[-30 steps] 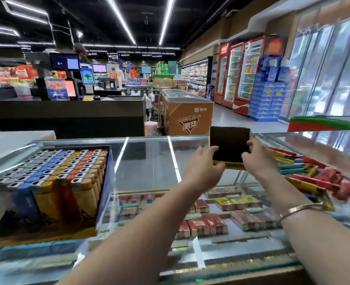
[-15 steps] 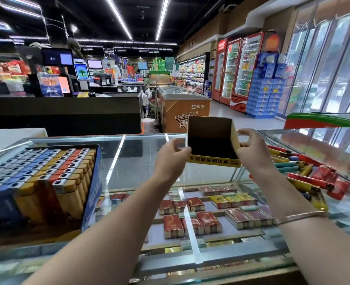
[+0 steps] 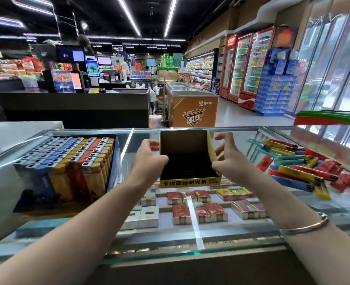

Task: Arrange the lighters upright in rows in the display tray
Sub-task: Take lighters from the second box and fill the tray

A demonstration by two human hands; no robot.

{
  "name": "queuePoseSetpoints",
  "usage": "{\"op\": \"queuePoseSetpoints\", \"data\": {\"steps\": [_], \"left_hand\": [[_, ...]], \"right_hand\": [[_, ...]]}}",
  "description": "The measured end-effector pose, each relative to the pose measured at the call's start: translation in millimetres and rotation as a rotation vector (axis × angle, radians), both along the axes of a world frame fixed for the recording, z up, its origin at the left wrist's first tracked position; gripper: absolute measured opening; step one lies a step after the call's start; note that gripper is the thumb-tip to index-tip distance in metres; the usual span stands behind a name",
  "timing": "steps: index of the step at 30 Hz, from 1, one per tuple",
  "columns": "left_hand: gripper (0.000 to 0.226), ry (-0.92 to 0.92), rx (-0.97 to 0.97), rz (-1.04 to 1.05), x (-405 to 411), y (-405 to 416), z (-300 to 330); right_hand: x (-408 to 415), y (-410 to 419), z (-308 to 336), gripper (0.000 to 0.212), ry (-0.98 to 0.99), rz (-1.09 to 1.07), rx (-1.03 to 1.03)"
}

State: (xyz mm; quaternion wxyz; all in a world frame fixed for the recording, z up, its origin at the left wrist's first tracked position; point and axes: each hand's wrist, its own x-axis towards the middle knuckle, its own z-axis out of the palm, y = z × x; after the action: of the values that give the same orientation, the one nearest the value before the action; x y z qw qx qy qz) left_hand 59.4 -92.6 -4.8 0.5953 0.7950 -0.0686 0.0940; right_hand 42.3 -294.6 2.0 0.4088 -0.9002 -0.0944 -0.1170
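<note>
An empty cardboard display tray [image 3: 190, 183] with a yellow front label and black inside stands on the glass counter in the middle. My left hand [image 3: 149, 161] is against its left wall with fingers curled and the thumb at the wall. My right hand [image 3: 229, 159] is at the right wall; its thumb touches the front right corner and the fingers are spread loose, off the cardboard. Several loose lighters [image 3: 299, 163], red, yellow, blue and teal, lie flat in a heap to the right.
A blue tray [image 3: 113, 161] full of upright lighters [image 3: 71, 157] in rows stands at the left. Cigarette packs [image 3: 190, 210] lie under the glass counter top [image 3: 242, 235]. Beyond the counter are a checkout desk, a freezer chest and drink fridges.
Both hands brought the tilted empty tray down and toward me; it now sits upright on the glass. My right fingers have come off its wall.
</note>
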Motion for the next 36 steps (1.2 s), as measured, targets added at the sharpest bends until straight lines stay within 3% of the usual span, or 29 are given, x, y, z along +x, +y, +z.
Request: {"op": "queuePoseSetpoints", "data": {"steps": [3,5,8,10,12,18,24,28,31,36], "left_hand": [[0.045,0.053,-0.054,-0.033,1,2,1],[0.046,0.082,-0.085,-0.070,3,3,2],[0.045,0.118,-0.105,-0.117,7,4,3],[0.043,0.119,-0.121,-0.115,9,3,3],[0.041,0.118,-0.133,-0.115,10,3,3],[0.044,0.120,-0.116,-0.140,9,3,3],[0.041,0.126,-0.125,-0.176,10,2,3],[0.042,0.117,-0.128,-0.173,10,2,3],[0.043,0.121,-0.127,-0.179,9,2,3],[0.044,0.121,-0.108,-0.185,9,3,4]], "right_hand": [[-5,-13,6,0.036,-0.029,-0.039,0.036],[-10,-36,18,0.034,-0.006,-0.122,-0.106],[-24,-74,37,0.042,0.310,-0.243,-0.449],[-34,-89,45,0.030,0.546,-0.307,-0.594],[-37,-97,45,0.026,0.644,-0.350,-0.681],[-28,-100,42,0.030,0.654,-0.366,-0.812],[-32,-102,42,0.032,0.592,-0.327,-0.773],[-36,-110,41,0.055,0.581,-0.259,-0.606],[-40,-122,42,0.072,0.610,-0.285,-0.666],[-42,-121,35,0.050,0.614,-0.299,-0.787]]}}
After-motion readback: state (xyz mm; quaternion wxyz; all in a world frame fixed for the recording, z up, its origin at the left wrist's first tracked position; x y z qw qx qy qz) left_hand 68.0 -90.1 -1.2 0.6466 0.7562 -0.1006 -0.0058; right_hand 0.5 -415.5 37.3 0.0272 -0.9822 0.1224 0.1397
